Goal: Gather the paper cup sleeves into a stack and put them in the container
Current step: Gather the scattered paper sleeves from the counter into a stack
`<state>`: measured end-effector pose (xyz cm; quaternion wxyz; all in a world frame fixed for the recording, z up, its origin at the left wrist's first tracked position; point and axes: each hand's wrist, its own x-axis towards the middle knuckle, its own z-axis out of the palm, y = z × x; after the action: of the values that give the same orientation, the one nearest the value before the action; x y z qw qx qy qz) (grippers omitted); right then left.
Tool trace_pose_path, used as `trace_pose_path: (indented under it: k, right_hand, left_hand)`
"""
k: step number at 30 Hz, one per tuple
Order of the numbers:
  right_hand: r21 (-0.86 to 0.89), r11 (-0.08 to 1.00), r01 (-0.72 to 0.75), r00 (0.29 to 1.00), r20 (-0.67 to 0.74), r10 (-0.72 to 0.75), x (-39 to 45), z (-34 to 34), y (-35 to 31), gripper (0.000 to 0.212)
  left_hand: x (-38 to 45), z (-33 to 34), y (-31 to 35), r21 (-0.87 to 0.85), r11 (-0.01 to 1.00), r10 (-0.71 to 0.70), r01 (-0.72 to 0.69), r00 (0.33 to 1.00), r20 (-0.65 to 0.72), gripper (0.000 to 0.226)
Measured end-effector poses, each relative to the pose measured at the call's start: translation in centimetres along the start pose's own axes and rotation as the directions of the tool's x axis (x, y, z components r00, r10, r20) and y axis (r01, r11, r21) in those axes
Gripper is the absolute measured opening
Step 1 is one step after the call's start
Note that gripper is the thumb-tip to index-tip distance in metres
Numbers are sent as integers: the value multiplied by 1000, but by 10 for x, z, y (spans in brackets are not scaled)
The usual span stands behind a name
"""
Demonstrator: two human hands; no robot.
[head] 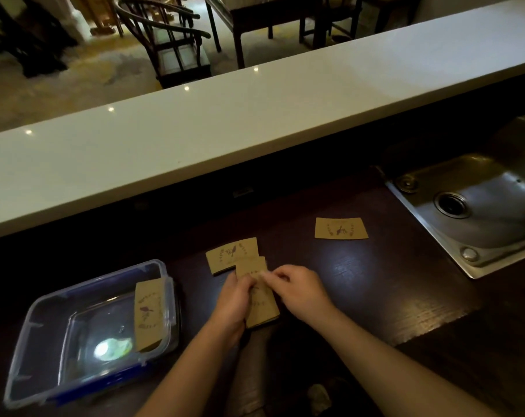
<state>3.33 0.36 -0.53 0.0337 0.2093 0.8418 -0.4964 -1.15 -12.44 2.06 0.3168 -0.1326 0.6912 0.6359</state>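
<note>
Pinching a small stack of kraft cup sleeves (262, 299), the left hand (235, 299) and right hand (300, 288) hold it over the dark counter (375, 296); loose sleeves lie nearby, another (149, 313) leans in the clear container (44, 341).

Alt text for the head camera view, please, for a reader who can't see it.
Both hands, left hand and right hand, hold a small stack of sleeves over a dark counter. Two more sleeves lie beyond, and another rests in the clear container at left.
</note>
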Motion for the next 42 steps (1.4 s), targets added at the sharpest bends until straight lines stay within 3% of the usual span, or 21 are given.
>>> trace_pose_path:
  k: [3,6,11,17,19,21,22,24,26,28,32,35,39,42]
  right_hand:
    - [-102,994,34,992,-119,-47,37,-32,14,27]
    - [-341,938,-60,968,-248,-28,81,-80,37,28]
    - [-670,715,-201,978,-99,182,113,-126,65,56]
    - [-765,605,-222,969,-104,225,120,-127,60,49]
    - [-728,633,-263,952,-89,293,118,-130,56,43]
    - [-618,731,-288,948,-74,311,114,-134,54,32]
    - [-511,807,-297,950,-75,303,111,-135,52,23]
    - [-116,944,-310,951,-36,308,100,-129,46,12]
    - [358,865,-351,936,139,323,81,-113,37,13]
    - [547,746,-380,922,284,262,58,-89,26,12]
    - [508,779,-368,903,394,170,18,-36,-1,10]
    - [398,871,-289,935,312,167,5,-9,-13,12]
    - [310,916,-255,954,234,186,1,9,-21,17]
    - [252,938,-239,965,171,200,0,17,-24,23]
  left_hand:
    - [0,-5,0,-42,999,-16,15,1000,-12,19]
    - [2,-12,1,-53,999,-15,14,999,-31,18]
    - [3,-25,2,-88,996,-21,15,998,-66,18]
    - [5,-30,4,-100,995,-14,6,997,-77,19]
    - [6,-29,4,-93,996,-16,9,996,-83,19]
    - [7,-28,5,-73,997,-16,9,996,-87,18]
    - [7,-28,5,-72,997,-14,7,996,-93,18]
    - [8,-27,7,-80,997,-13,5,994,-104,17]
    - [9,-27,7,-101,995,-29,18,994,-105,17]
    - [11,-27,6,-119,992,-44,31,994,-100,16]
    - [12,-26,5,-120,991,-69,57,993,-95,21]
    - [11,-25,5,-134,989,-72,58,992,-104,25]
    - [7,-28,3,-154,986,-79,71,996,-47,27]
    - [4,-29,1,-49,999,-4,5,1000,20,23]
